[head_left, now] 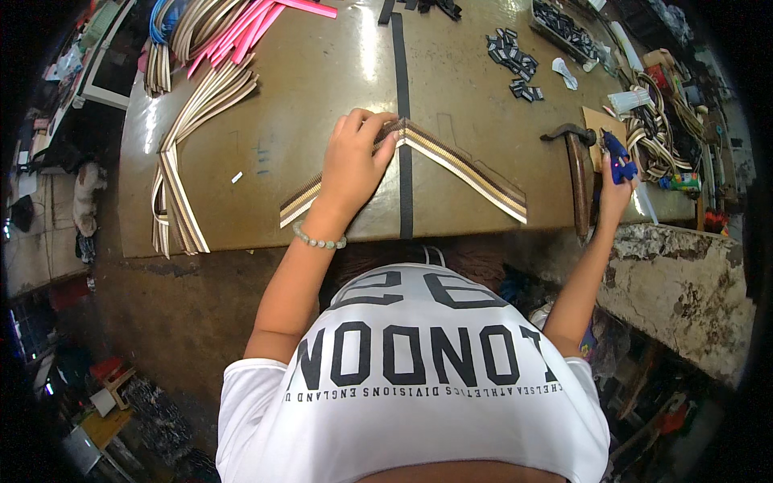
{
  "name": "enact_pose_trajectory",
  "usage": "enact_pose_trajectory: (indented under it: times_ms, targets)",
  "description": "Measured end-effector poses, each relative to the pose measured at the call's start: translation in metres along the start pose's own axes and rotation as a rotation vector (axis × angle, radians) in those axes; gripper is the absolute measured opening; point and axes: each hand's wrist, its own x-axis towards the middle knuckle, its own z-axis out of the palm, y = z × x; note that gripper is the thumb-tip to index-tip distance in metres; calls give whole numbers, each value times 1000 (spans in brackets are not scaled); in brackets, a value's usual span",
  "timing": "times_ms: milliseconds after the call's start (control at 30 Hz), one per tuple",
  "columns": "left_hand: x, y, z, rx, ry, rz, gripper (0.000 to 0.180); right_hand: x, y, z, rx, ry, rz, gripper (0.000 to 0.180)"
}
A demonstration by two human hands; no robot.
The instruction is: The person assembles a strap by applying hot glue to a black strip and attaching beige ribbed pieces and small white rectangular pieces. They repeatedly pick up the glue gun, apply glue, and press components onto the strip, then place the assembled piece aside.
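the left hand (354,161) has its thumb and fingers pinched together on the striped strap (475,179), near its peak. the strap lies on the table (322,80) in an upside-down v, brown, tan and white, its peak over the black tape (405,193) and its two ends spread toward the near edge. the right hand (618,191), well apart to the right, is closed around the blue glue gun (617,153), beside a tan card (597,121). the hammer (577,177) lies just left of that hand, head away from the person. small black tags (509,55) lie farther back, and more straps (171,181) are bundled at the left, near pink strips (256,28).
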Motion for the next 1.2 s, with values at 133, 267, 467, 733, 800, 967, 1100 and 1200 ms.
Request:
enact_pose_trajectory:
  times_ms: [133,267,467,733,800,967,1100,1200]
  targets:
    - [-1,-1,-1,-64,-7,-70,13,6,-78,-2,-56,-189,75,45]
    - [-2,-4,-3,-89,-22,-76,13,-40,-176,19,504,-703,114,44]
    - [-2,-4,-2,-63,-1,-59,11,-75,-221,64,274,-998,-86,47]
    - [-3,-6,1,-69,23,-48,10,-71,-233,68,184,-970,-223,52]
    - [-2,-7,1,-65,28,-46,10,-73,-234,66,152,-980,-235,52]
    - [-2,-6,2,-68,17,-61,10,-82,-231,49,143,-1033,-213,55]
    - [-3,-6,2,-66,18,-61,10,-91,-231,34,94,-1081,-228,56]
    - [-5,-9,4,-48,25,-53,10,-94,-227,22,77,-1127,-218,57]
